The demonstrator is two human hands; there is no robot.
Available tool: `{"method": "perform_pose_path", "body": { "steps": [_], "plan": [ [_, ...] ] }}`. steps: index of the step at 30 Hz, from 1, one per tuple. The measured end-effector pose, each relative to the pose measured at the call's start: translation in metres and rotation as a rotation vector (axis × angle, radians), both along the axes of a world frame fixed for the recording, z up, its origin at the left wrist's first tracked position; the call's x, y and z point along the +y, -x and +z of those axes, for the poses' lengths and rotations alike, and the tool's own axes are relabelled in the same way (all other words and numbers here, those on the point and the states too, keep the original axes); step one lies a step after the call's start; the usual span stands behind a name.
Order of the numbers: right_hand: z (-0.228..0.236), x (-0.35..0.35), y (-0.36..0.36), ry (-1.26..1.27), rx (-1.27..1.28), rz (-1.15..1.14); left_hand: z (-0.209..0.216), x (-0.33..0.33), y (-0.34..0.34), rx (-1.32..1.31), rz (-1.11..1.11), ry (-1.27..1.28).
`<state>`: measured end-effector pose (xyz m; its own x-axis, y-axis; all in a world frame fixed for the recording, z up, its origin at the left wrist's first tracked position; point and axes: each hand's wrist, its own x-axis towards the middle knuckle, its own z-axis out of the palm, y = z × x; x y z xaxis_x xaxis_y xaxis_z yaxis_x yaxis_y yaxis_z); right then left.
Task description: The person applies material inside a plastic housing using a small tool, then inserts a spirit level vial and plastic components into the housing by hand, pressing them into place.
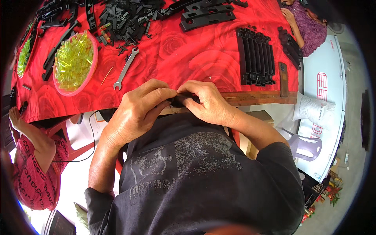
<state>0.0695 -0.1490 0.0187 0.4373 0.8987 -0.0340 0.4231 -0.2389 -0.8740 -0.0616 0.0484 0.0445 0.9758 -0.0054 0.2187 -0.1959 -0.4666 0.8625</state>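
Note:
At the table's near edge my left hand and my right hand meet, fingertips almost touching. Both are closed in a pinch around a black plastic part, mostly hidden by my fingers. Its full shape does not show. Beyond my left hand, a metal wrench lies on the red tablecloth, with a thin wooden stick beside it. Further left stands a pink-rimmed bowl heaped with clear yellow plastic pieces.
Loose black parts are piled at the back, near long black bars. A row of black strips lies right, beside a dark flat bar. Co-workers sit left and far right. A cable hangs at left.

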Motion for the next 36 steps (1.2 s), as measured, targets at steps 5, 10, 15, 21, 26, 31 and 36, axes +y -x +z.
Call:
{"method": "perform_pose_path", "body": {
  "steps": [5,10,15,21,26,31,36],
  "plan": [
    [0.003,-0.004,0.001,-0.013,0.042,-0.004,-0.001,-0.004,0.003,0.002,0.001,-0.004],
    [0.005,-0.013,-0.001,0.040,0.069,0.015,0.000,-0.009,0.000,0.003,-0.030,-0.016],
    [0.005,-0.021,-0.006,0.025,0.186,-0.017,0.000,-0.012,-0.007,-0.009,-0.049,0.002],
    [0.005,-0.030,-0.008,0.053,0.178,0.015,0.000,-0.016,-0.011,0.003,-0.056,0.025],
    [0.008,-0.035,-0.007,-0.053,0.319,0.024,0.000,-0.011,-0.012,0.021,-0.048,0.023],
    [0.008,-0.037,-0.009,-0.101,-0.097,0.107,-0.006,-0.007,-0.017,0.056,-0.044,0.034],
    [0.009,-0.046,-0.018,-0.122,-0.361,-0.174,-0.007,-0.008,-0.024,0.006,0.121,0.038]
  ]
}}
